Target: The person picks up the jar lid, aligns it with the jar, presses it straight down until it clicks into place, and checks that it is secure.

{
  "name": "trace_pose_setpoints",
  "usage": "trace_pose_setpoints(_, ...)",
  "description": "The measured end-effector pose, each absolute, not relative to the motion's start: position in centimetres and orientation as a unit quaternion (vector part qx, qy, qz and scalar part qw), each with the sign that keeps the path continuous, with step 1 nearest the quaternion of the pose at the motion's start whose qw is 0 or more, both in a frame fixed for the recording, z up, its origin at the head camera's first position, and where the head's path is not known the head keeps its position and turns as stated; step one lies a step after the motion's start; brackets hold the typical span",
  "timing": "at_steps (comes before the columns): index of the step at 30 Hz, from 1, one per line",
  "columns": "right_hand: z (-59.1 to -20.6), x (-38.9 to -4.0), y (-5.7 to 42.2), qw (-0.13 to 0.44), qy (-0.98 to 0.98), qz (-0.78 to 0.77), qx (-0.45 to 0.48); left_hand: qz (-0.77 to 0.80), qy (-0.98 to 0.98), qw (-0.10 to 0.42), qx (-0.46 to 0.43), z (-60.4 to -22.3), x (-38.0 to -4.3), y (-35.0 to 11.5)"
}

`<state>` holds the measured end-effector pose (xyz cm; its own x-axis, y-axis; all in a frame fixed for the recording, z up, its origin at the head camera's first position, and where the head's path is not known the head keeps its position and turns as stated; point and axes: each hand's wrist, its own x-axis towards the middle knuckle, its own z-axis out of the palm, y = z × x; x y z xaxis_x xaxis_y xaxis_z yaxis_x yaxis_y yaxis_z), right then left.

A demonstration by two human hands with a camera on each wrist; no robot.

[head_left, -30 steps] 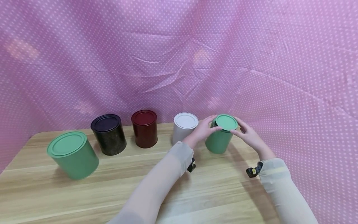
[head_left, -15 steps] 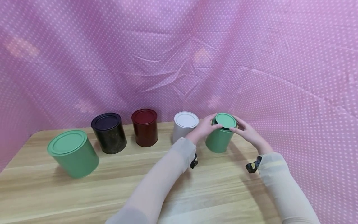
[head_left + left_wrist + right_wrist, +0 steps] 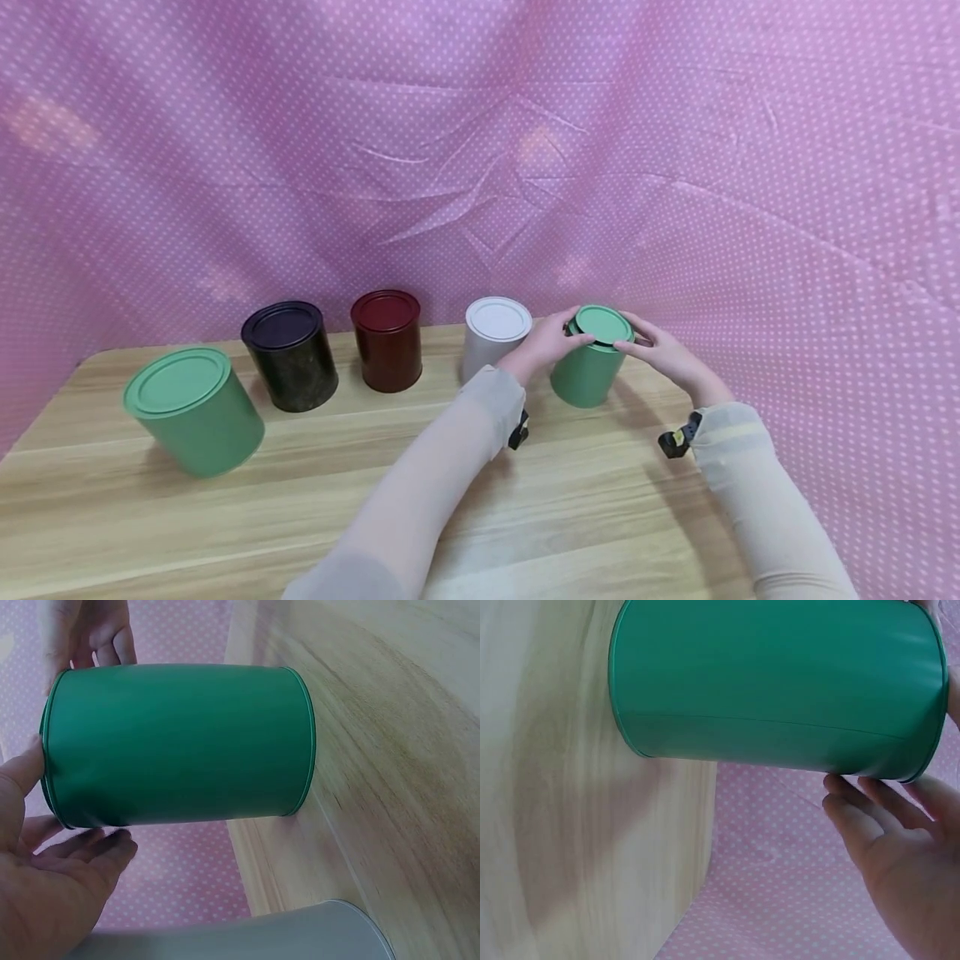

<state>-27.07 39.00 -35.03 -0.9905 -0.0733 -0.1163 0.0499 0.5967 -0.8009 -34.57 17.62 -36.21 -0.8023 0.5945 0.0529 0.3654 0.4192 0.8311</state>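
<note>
At the right of the head view a green can (image 3: pixel 587 377) stands upright on the table. Its round green lid (image 3: pixel 602 323) sits on top, with a dark gap showing along the near left rim. My left hand (image 3: pixel 545 343) holds the lid's left side, thumb at the front edge. From the right, my right hand (image 3: pixel 670 357) holds the other side, its thumb also at the front. Both wrist views show the can's smooth green wall (image 3: pixel 180 746), and fingertips (image 3: pixel 847 799) reach around its top end. The far fingers are partly hidden in the head view.
A white can (image 3: pixel 498 321) stands just left of the green one, partly behind my left hand. Farther left are a dark red can (image 3: pixel 390 354), a black can (image 3: pixel 300 375) and a wider green can (image 3: pixel 206 429), all lidded. A pink dotted cloth (image 3: pixel 480 167) hangs behind the wooden table (image 3: pixel 585 517).
The lid has shifted slightly left and lies lower and flatter on the can, its dark gap narrower. Both hands have moved slightly with it. The other cans stay put.
</note>
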Motion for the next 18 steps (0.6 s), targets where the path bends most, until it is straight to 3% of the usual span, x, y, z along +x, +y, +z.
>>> trace_pose_setpoints(18,-35.02,-27.1,39.59,0.079,0.904,-0.421,0.0,0.427,0.84,0.133,0.307,-36.26,-34.84,17.43)
